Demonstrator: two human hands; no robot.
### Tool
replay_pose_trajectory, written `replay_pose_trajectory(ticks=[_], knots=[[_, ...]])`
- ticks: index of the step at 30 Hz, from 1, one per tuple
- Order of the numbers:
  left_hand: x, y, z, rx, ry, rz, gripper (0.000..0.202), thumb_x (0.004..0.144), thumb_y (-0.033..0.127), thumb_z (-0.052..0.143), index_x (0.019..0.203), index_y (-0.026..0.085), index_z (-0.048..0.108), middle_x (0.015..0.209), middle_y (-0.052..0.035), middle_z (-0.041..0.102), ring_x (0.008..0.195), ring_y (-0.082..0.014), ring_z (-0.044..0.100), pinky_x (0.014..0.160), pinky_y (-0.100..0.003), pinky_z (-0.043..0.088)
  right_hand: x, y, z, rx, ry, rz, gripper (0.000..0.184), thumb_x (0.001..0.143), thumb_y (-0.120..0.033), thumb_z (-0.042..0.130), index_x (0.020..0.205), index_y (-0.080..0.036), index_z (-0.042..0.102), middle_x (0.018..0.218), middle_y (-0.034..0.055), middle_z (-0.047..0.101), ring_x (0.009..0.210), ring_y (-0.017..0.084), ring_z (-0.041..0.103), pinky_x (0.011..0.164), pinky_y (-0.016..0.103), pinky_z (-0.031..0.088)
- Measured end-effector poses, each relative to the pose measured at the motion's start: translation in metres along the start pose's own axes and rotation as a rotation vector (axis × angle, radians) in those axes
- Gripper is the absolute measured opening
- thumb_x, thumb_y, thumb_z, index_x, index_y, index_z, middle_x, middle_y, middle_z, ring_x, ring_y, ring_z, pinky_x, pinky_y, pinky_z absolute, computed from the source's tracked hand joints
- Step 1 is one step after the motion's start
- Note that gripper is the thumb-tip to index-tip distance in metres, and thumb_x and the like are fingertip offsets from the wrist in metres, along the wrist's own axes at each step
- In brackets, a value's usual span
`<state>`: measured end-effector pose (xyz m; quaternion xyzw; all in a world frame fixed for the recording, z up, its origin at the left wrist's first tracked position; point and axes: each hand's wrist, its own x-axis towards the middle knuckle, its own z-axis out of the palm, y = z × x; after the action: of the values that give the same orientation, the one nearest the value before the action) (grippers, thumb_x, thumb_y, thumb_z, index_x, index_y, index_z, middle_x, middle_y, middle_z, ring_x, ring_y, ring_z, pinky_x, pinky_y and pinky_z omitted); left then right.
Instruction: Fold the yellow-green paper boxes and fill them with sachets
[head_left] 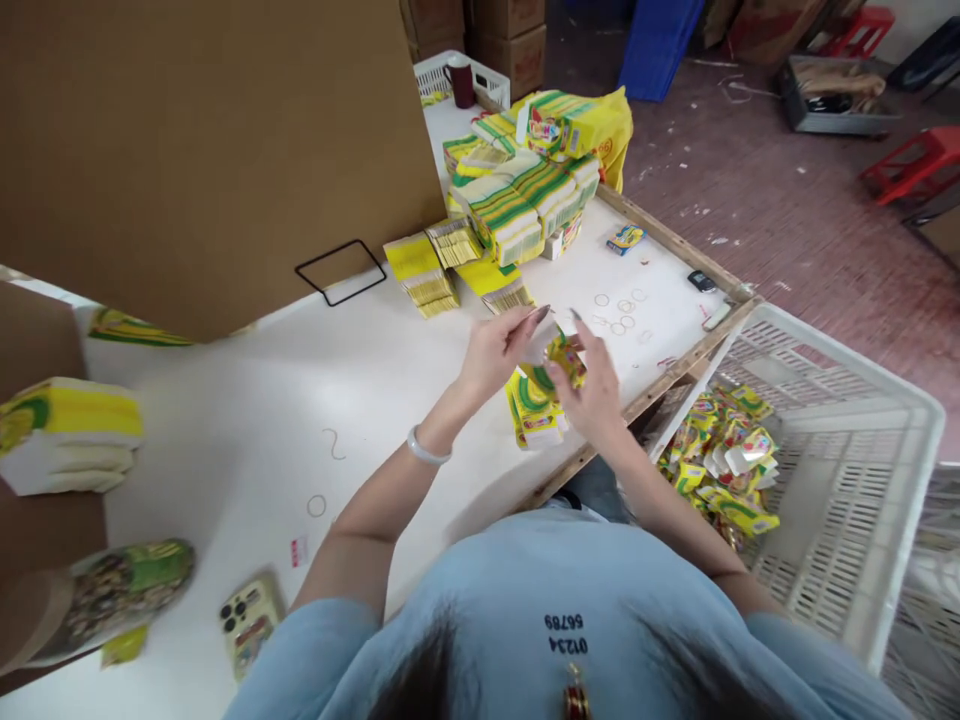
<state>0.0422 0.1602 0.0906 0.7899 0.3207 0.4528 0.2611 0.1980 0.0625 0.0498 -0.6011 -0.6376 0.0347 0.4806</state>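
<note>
A small yellow and green carton [561,362] with a white flap is held over the table, partly hidden by fingers. My right hand [594,392] grips its body. The fingers of my left hand [491,352] are pinched together at the carton's white flap. Just below, flattened yellow-green cartons [534,405] lie on the white table. Beyond my left hand are stacks of folded yellow cartons [424,275].
Large bundles of cartons [517,205] are heaped at the back. Rubber bands [622,318] lie on the white table [255,400]. A white crate [840,490] with filled cartons stands right of the wooden edge. A big cardboard box [210,150] rises at the left; a phone [251,620] lies nearby.
</note>
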Motion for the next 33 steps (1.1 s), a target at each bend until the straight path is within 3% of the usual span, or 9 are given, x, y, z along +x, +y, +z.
replay_pose_trajectory(ticks=[4, 6, 9, 12, 17, 22, 26, 30, 33], knots=[[-0.027, 0.031, -0.012, -0.119, 0.088, -0.083, 0.043, 0.106, 0.046, 0.049, 0.112, 0.013, 0.076, 0.09, -0.0073, 0.079, 0.068, -0.0113, 0.068, 0.06, -0.019, 0.052, 0.001, -0.02, 0.013, 0.087, 0.061, -0.069, 0.038, 0.103, -0.04, 0.053, 0.137, -0.024, 0.054, 0.106, 0.0104, 0.073, 0.092, 0.023, 0.072, 0.081, 0.036, 0.061], [-0.047, 0.034, -0.01, -0.24, 0.054, -0.09, 0.045, 0.106, 0.049, 0.047, 0.132, 0.018, 0.067, 0.117, -0.0119, 0.076, 0.091, -0.0169, 0.074, 0.07, -0.023, 0.058, -0.005, -0.024, 0.006, 0.113, 0.113, -0.049, 0.032, 0.102, -0.039, 0.054, 0.131, -0.024, 0.057, 0.104, 0.0087, 0.073, 0.089, 0.022, 0.072, 0.078, 0.034, 0.06], [-0.079, 0.031, 0.006, -0.359, -0.114, -0.013, 0.079, 0.096, 0.065, 0.055, 0.162, 0.029, 0.032, 0.166, -0.0154, 0.039, 0.15, -0.0344, 0.044, 0.113, -0.049, 0.052, -0.015, -0.028, -0.005, 0.174, 0.167, 0.033, 0.027, 0.105, -0.037, 0.048, 0.127, -0.024, 0.057, 0.096, 0.0054, 0.073, 0.077, 0.019, 0.07, 0.068, 0.031, 0.058], [-0.105, 0.032, 0.029, -0.423, -0.252, -0.016, 0.092, 0.094, 0.071, 0.052, 0.167, 0.036, 0.008, 0.176, -0.0097, 0.012, 0.162, -0.0376, 0.018, 0.129, -0.061, 0.029, -0.023, -0.032, -0.01, 0.189, 0.181, -0.028, 0.028, 0.105, -0.033, 0.039, 0.123, -0.025, 0.058, 0.1, 0.0065, 0.072, 0.088, 0.023, 0.07, 0.076, 0.038, 0.058], [-0.117, 0.04, 0.043, -0.525, -0.188, -0.048, 0.079, 0.101, 0.063, 0.045, 0.167, 0.033, 0.013, 0.169, -0.0145, 0.032, 0.151, -0.0354, 0.042, 0.119, -0.055, 0.044, -0.024, -0.036, -0.012, 0.098, 0.219, -0.044, 0.027, 0.104, -0.026, 0.037, 0.118, -0.023, 0.06, 0.101, 0.008, 0.069, 0.099, 0.026, 0.062, 0.086, 0.043, 0.053], [-0.119, 0.042, 0.035, -0.443, -0.212, -0.096, 0.062, 0.105, 0.054, 0.041, 0.159, 0.022, 0.04, 0.155, -0.0179, 0.053, 0.144, -0.0341, 0.051, 0.12, -0.051, 0.042, -0.018, -0.037, -0.013, 0.032, 0.199, -0.088, 0.026, 0.105, -0.025, 0.037, 0.114, -0.022, 0.062, 0.102, 0.0083, 0.071, 0.102, 0.025, 0.063, 0.098, 0.048, 0.05], [-0.122, 0.04, 0.029, -0.393, -0.182, -0.198, 0.055, 0.104, 0.051, 0.045, 0.149, 0.019, 0.05, 0.134, -0.017, 0.067, 0.119, -0.0302, 0.066, 0.106, -0.047, 0.052, -0.022, -0.036, -0.012, 0.097, 0.164, -0.036, 0.029, 0.106, -0.025, 0.035, 0.123, -0.023, 0.059, 0.11, 0.0063, 0.075, 0.107, 0.022, 0.071, 0.112, 0.049, 0.048], [-0.121, 0.042, 0.025, -0.352, -0.145, -0.375, 0.048, 0.102, 0.057, 0.047, 0.12, 0.016, 0.063, 0.087, -0.0062, 0.07, 0.071, -0.0177, 0.062, 0.068, -0.03, 0.053, -0.03, -0.037, -0.008, 0.298, 0.127, 0.201, 0.024, 0.105, -0.038, 0.043, 0.114, -0.024, 0.061, 0.094, 0.0045, 0.077, 0.08, 0.021, 0.074, 0.079, 0.037, 0.062], [-0.119, 0.048, 0.023, -0.418, -0.144, -0.469, 0.049, 0.101, 0.062, 0.046, 0.103, 0.016, 0.065, 0.077, -0.0031, 0.065, 0.066, -0.0151, 0.056, 0.062, -0.027, 0.049, -0.037, -0.038, -0.005, 0.578, 0.09, 0.419, 0.024, 0.101, -0.045, 0.055, 0.116, -0.026, 0.057, 0.081, 0.0014, 0.074, 0.065, 0.018, 0.07, 0.061, 0.03, 0.058]])
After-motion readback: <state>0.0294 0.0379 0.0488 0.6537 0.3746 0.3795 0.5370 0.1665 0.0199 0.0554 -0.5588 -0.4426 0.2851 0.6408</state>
